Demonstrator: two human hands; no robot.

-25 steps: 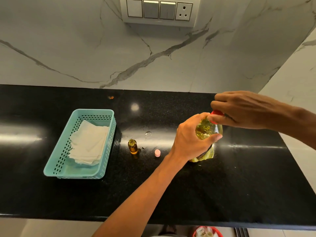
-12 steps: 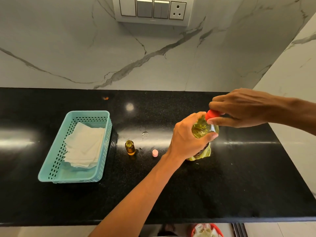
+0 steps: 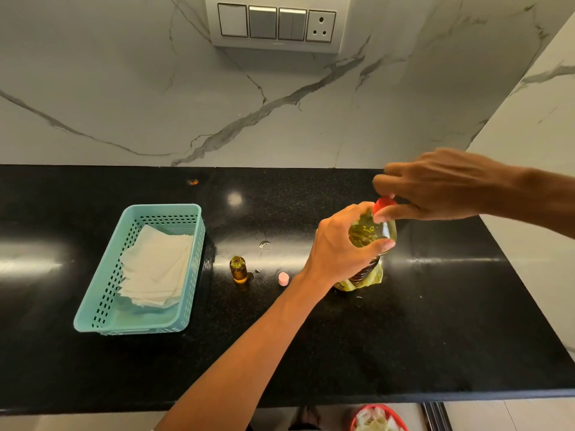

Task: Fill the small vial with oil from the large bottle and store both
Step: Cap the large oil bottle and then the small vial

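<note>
— Left hand (image 3: 339,244) doing what?
— Gripping the large bottle (image 3: 365,234) by its shoulder, right of centre on the bench (image 3: 435,306); the right hand (image 3: 435,188) pinches its red cap (image 3: 384,203).
— And the small vial (image 3: 238,270)?
— Upright, uncapped, centre frame, oil inside, a pink cap (image 3: 283,279) just right of it, a teal basket (image 3: 93,309) further left.

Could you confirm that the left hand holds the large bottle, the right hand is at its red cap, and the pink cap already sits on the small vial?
Not quite: the head view shows the pink cap lying on the counter beside the open small vial, not on it. The left hand does hold the large bottle, with the right hand at its red cap.
</note>
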